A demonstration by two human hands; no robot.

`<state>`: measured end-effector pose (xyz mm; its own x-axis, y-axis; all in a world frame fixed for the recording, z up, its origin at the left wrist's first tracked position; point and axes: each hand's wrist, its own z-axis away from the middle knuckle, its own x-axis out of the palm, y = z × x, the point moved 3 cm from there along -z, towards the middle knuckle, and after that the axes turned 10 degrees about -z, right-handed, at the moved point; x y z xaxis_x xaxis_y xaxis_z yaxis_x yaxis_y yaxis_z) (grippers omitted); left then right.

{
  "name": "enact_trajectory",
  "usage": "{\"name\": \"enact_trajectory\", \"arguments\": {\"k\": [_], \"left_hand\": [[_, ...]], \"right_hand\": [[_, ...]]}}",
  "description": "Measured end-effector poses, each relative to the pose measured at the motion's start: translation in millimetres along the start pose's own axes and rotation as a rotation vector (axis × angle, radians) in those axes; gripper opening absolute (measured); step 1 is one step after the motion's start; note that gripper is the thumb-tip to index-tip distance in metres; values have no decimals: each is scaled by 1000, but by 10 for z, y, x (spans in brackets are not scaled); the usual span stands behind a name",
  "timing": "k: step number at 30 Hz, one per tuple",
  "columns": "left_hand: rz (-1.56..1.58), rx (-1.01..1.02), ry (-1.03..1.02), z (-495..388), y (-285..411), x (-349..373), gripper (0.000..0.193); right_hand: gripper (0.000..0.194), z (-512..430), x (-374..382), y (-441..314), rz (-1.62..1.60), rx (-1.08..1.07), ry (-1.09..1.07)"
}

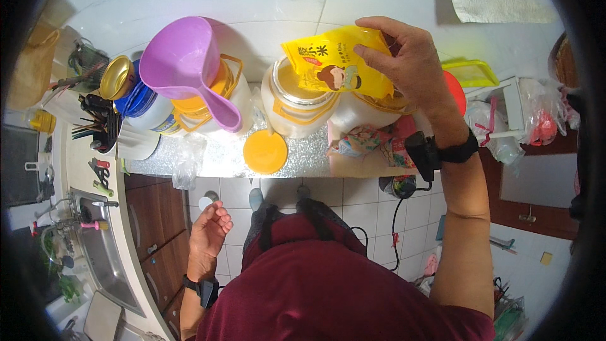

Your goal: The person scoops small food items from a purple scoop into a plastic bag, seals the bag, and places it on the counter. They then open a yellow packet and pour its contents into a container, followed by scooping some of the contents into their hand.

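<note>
A yellow plastic food bag (348, 59), printed with a cartoon figure and writing, is in my right hand (402, 57), pinched near its right end. Its lower left part hangs over the open mouth of a whitish plastic jar (296, 121) that has a yellow handle and contains something yellowish. An orange-yellow round lid (265, 151) lies flat on the counter in front of this jar. My left hand (214, 227) is low, off the counter's front edge, its fingers curled. A small white disc (205, 203) shows by its fingertips; whether they touch it is unclear.
A purple ladle (182, 59) rests on a yellow-lidded jar at left. Beside it are a blue-lidded jar (137, 104) and a gold bowl (117, 77). Another jar (364, 111) and patterned packets (362, 142) are at right. A sink (106, 255) is far left.
</note>
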<state>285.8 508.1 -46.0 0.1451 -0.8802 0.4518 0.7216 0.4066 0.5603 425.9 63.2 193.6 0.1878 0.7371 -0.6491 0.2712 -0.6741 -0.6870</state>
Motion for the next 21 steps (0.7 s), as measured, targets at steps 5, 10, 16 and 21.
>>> {"name": "enact_trajectory", "arguments": {"k": [5,10,16,21], "left_hand": [[-13,-12,8,-17,-7,-40,25],[-7,-21,13,-25,-44,-93,26],[-13,-35,31,-37,-47,-126,26],[-17,-28,4,-63,-43,-97,25]], "right_hand": [[37,-52,-51,-66,111,-79,-25],[37,-39,106,-84,123,-92,-87],[37,-47,80,-123,78,-124,-3],[37,-56,111,-161,184,-144,-20]]}}
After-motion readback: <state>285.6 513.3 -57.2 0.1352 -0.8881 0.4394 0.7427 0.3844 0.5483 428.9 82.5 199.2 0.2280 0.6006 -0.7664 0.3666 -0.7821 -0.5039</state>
